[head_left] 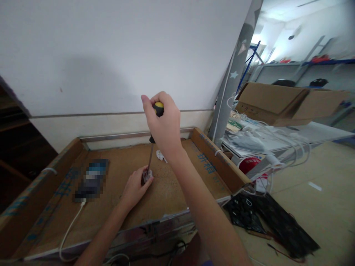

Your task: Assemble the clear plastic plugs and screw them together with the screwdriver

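Observation:
My right hand (pixel 166 120) is wrapped round the yellow and black handle of a screwdriver (pixel 158 108), its thumb raised on the left side. The metal shaft runs down, slightly tilted, to a small clear object (pixel 148 176) on the cardboard-lined table. Around that object my left hand (pixel 136 184) is closed, thumb and fingers on either side of it. The exact spot where the tip meets the object is too small to make out.
A pixelated phone-like device (pixel 93 179) with a white cable (pixel 69 227) lies at the left. Crumpled white material (pixel 161 156) sits behind my hands. Cardboard walls (pixel 219 160) edge the table. Right of it stand a cluttered white table (pixel 318 131) and an open carton (pixel 271 101).

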The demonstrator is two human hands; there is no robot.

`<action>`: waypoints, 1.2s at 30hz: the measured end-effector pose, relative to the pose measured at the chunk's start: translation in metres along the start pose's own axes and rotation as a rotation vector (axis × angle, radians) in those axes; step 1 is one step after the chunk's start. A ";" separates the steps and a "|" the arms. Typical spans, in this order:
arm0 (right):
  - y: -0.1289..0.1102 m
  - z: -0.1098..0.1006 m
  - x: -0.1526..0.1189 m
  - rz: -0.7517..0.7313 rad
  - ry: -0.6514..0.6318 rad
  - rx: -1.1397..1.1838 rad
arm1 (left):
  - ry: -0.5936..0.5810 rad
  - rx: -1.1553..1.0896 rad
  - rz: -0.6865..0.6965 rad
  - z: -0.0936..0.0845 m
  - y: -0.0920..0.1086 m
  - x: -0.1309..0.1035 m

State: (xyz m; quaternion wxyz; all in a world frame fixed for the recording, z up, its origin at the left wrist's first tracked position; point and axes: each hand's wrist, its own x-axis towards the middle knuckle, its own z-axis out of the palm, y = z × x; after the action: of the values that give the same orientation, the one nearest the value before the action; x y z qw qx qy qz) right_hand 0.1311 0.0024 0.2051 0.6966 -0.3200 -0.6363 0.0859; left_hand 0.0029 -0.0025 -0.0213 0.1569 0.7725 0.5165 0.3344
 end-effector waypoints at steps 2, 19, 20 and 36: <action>-0.002 0.007 -0.007 -0.137 0.106 -0.090 | 0.002 0.004 0.011 0.000 0.000 0.000; -0.018 0.017 -0.019 -0.002 0.090 0.199 | 0.017 -0.005 0.033 0.000 0.000 -0.001; -0.016 0.017 -0.019 -0.028 0.131 0.198 | 0.017 -0.008 0.034 0.000 0.000 -0.001; -0.010 0.006 -0.007 0.071 0.145 0.160 | 0.008 -0.023 -0.014 0.000 0.001 0.000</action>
State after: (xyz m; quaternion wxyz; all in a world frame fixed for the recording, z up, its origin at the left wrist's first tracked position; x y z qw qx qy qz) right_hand 0.1213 -0.0069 0.2049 0.7606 -0.2911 -0.5637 0.1378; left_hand 0.0033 -0.0031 -0.0205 0.1662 0.7657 0.5186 0.3424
